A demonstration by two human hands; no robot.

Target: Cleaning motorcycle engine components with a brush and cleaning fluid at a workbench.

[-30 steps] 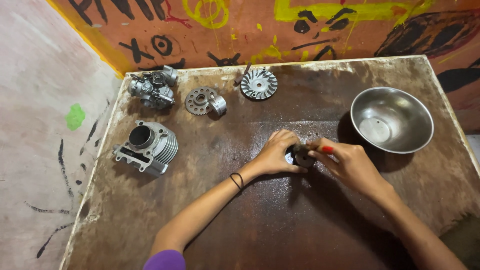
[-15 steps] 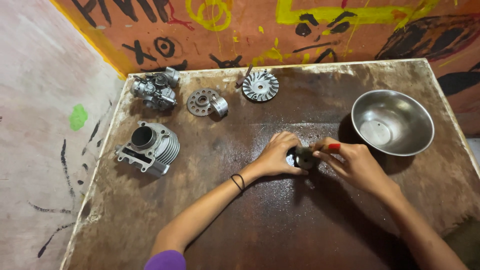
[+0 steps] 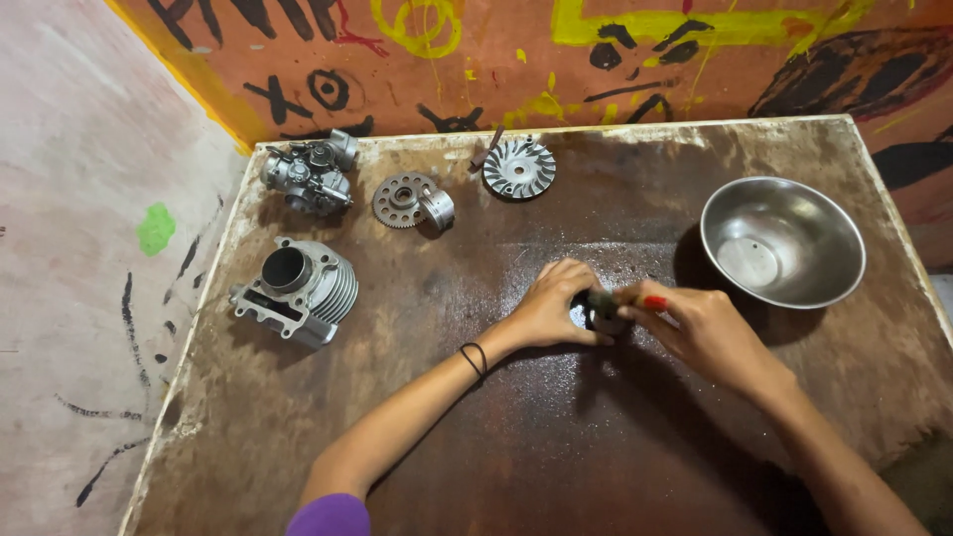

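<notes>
Stained brown tabletop (image 3: pixel 556 437) beneath me: my left hand (image 3: pixel 552 308) pinches a small dark metal part (image 3: pixel 599 311) mid-table, my right hand (image 3: pixel 707 333) pinching a red-handled tool (image 3: pixel 655 303) against it. Next, I'd steady the part firmly.

No packages, labels or screens show. Behind the table (image 3: pixel 298 476), the orange wall (image 3: pixel 695 69) carries painted marks in black, yellow and red, like rough signs.

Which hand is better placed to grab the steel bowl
Probably the right hand. It lies just beside the bowl at the table's right, though it pinches a red-handled tool. The left hand sits farther away, gripping the small dark part.
</notes>
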